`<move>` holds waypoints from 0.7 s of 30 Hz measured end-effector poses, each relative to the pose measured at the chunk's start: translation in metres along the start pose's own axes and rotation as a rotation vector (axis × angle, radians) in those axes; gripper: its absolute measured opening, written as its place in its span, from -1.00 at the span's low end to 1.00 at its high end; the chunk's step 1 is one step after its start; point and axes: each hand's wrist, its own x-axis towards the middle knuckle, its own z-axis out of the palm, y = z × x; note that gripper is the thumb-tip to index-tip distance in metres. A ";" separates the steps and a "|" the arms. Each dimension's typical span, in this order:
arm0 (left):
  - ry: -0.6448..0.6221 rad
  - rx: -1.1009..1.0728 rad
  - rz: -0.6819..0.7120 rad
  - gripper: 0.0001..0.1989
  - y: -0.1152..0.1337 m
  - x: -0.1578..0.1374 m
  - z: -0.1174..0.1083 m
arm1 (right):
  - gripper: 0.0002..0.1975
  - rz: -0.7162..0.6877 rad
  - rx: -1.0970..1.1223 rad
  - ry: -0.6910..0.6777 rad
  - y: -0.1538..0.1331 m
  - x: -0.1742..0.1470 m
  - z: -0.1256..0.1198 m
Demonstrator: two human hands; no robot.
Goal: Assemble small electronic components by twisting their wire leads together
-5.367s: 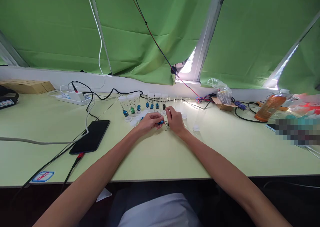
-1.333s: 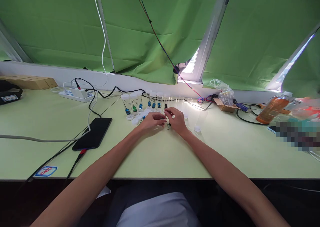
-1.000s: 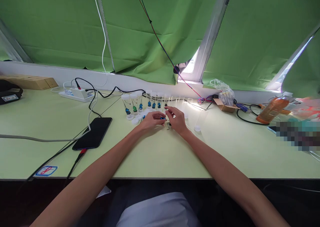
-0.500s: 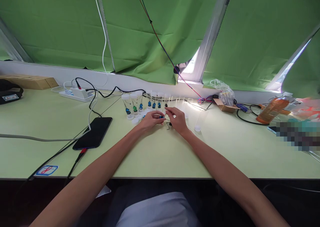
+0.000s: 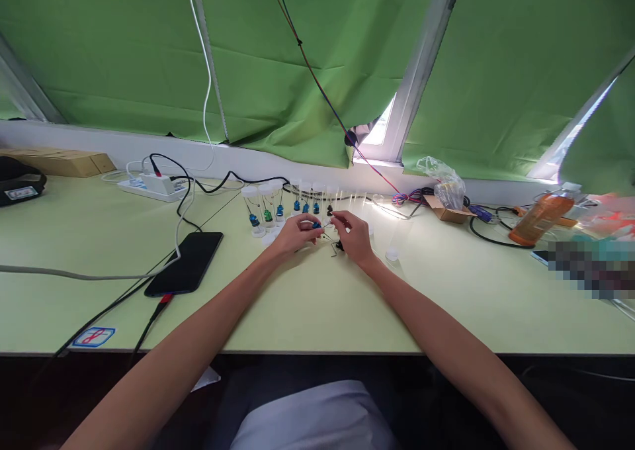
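My left hand [image 5: 296, 235] is closed, its thumb and fingers pinching a small blue part [image 5: 316, 225]. Just to the right, my right hand [image 5: 353, 235] has its fingertips pressed together near that part; a thin pale line shows between the hands, too small to name. Below the fingertips an L-shaped hex key [image 5: 333, 253] lies on the table, beside a small black part [image 5: 340, 245] partly under my right hand. Behind my hands stand several clear tubes with thin stems, holding blue parts [image 5: 254, 220] and a green part [image 5: 268, 216].
A clear tube with a white cap [image 5: 391, 254] lies to the right. On the left are a phone [image 5: 184, 265] on a cable and a power strip [image 5: 157, 186]. Toward the right stand a cardboard box [image 5: 449, 210] and a bottle of orange drink [image 5: 543, 217].
My left hand has shifted slightly left, so the blue part shows more clearly and a little higher. My right hand stays nearly in place, slightly farther from the left.
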 end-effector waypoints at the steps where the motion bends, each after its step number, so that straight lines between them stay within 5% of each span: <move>1: 0.008 0.017 0.005 -0.52 0.001 0.000 0.000 | -0.79 0.008 0.003 0.000 0.000 0.000 0.000; 21: 0.077 0.433 0.240 -0.74 0.013 -0.003 -0.003 | -0.83 0.223 0.184 -0.032 0.006 -0.002 0.002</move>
